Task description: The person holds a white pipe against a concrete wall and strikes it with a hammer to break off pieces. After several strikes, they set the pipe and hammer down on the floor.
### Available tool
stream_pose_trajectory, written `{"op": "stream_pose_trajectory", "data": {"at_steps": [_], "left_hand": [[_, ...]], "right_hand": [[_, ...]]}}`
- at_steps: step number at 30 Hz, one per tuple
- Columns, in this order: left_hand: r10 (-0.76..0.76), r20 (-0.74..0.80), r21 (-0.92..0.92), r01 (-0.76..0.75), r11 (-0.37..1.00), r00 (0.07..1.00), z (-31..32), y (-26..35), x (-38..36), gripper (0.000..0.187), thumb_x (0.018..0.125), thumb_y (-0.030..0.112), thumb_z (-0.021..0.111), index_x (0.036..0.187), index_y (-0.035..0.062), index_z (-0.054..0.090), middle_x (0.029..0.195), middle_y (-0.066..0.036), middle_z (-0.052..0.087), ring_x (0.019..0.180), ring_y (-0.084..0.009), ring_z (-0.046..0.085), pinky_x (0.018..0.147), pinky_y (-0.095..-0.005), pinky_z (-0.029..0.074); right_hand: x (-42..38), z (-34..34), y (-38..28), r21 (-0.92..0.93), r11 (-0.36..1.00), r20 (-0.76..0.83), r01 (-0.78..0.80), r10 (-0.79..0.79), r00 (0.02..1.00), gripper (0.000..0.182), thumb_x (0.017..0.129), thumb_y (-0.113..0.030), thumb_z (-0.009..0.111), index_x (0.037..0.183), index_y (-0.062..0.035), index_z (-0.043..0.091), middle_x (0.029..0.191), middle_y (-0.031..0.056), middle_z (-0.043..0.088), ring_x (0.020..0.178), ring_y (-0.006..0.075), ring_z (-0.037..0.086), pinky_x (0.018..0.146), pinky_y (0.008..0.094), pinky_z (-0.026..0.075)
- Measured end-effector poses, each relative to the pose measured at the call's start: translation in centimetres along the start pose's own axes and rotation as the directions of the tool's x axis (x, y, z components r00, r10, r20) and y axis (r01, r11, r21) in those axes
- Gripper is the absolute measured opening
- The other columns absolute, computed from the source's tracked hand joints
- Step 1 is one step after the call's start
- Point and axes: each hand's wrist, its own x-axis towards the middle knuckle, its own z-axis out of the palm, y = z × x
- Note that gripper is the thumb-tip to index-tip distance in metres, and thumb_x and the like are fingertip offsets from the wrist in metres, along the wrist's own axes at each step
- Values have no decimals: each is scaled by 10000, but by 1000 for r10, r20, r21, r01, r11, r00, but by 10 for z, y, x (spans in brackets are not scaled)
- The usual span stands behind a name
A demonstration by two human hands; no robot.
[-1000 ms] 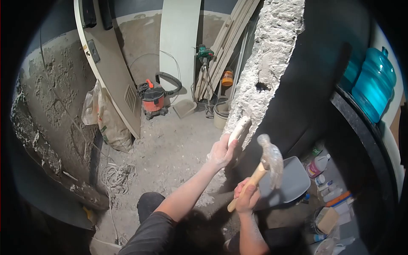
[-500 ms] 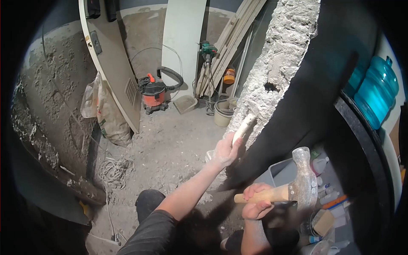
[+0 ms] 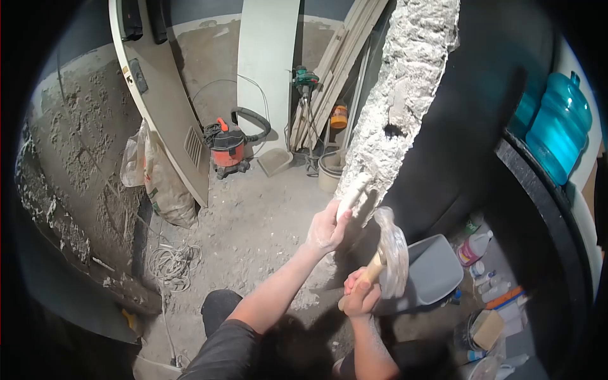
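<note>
A: What are the hands on?

B: The left hand (image 3: 325, 229) is wrapped round a white tool (image 3: 353, 195); the right hand (image 3: 362, 296) is clamped on the hammer (image 3: 394, 256) by its wooden handle; the hammer's head is blurred, below and to the right of the white tool, with a gap between them in this view.

A: Edges, and room to move?

B: The wall end (image 3: 408, 88), broken and ragged, is right at the white tool's upper tip; whether they touch, I cannot tell; the bin (image 3: 438, 269) shows just beside the hammer's head, crowding the right; more room lies left, where gritty floor (image 3: 253, 209) runs to the cord (image 3: 175, 266) and sack (image 3: 168, 187).

A: Which way do they point?

B: The white tool's long axis slants up and rightward, fist to wall end; the hammer's handle slants likewise; its head lies crosswise, one end up, the other down.

A: Farther out?

B: A bucket (image 3: 329, 176) near the wall end; beyond it, leftward, the vacuum (image 3: 227, 152).
</note>
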Motion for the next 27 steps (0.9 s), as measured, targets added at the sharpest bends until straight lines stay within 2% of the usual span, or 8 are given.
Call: {"op": "stream_pose_trajectory", "data": {"at_steps": [5, 9, 13, 15, 18, 21, 23, 27], "left_hand": [[228, 65, -66, -224, 972, 971, 1, -5, -17, 299, 995, 278, 578, 1164, 35, 620, 832, -193, 673, 743, -349, 691, 673, -411, 525], [-161, -271, -524, -5, 852, 949, -40, -31, 4, 281, 1010, 336, 603, 895, 97, 512, 736, -3, 574, 597, -62, 564, 462, -235, 426], [-664, -339, -123, 668, 734, 667, -137, -86, -10, 303, 910, 309, 728, 882, 54, 569, 666, -21, 559, 520, -130, 575, 446, -267, 438], [-879, -237, -132, 882, 452, 414, -195, -149, -53, 301, 867, 307, 761, 866, 44, 615, 665, -28, 580, 487, -165, 565, 439, -321, 447], [-899, -343, 440, 892, 102, 273, -236, -126, -103, 315, 858, 342, 771, 840, 50, 654, 760, -36, 643, 508, -154, 536, 448, -360, 442], [-933, -266, 457, 884, 99, 242, -229, -102, -111, 349, 856, 375, 774, 863, 44, 663, 740, -32, 631, 508, -147, 514, 446, -354, 435], [-924, -287, 495, 865, 82, 252, -211, -92, -110, 359, 852, 385, 779, 898, 42, 682, 755, -37, 646, 522, -167, 561, 462, -355, 467], [-984, -117, 725, 689, 8, 134, -185, -85, -119, 426, 871, 430, 727, 1115, 82, 708, 917, -82, 740, 806, -235, 715, 673, -412, 574]], "right_hand": [[-2, 6, -14, 69, 988, -99, 139, -132, 986, 677, 959, -668, 484, 989, 8, 470, 813, 93, 488, 624, 146, 474, 541, 282, 413], [0, -13, 1, 174, 970, -9, 171, -172, 985, 630, 956, -626, 540, 996, -1, 472, 835, 86, 490, 631, 145, 477, 545, 288, 424], [5, -31, 41, -182, 937, -136, 299, -325, 936, 243, 959, -207, 677, 857, -47, 526, 788, 48, 553, 648, 145, 531, 596, 284, 428], [-12, -46, 98, -170, 985, -183, 30, -61, 981, 280, 987, -183, 639, 764, -66, 518, 708, 18, 537, 637, 125, 519, 587, 288, 419], [-44, -67, 178, -216, 973, -205, -85, 39, 978, 318, 998, -198, 630, 735, -78, 498, 653, 3, 515, 629, 118, 519, 576, 292, 405], [-75, -87, 215, -332, 902, -171, -275, 229, 958, 302, 978, -327, 652, 900, -39, 606, 839, 78, 642, 797, 227, 632, 710, 355, 493], [-88, -94, 179, -489, 697, -187, -524, 503, 844, 650, 984, -537, 528, 1350, -1, 566, 1344, 234, 598, 1303, 405, 514, 1053, 468, 422], [-103, -98, 152, -280, 584, -185, -762, 746, 639, 857, 853, -567, 704, 1288, 146, 513, 1325, 362, 522, 1296, 419, 499, 1075, 477, 396]]}}
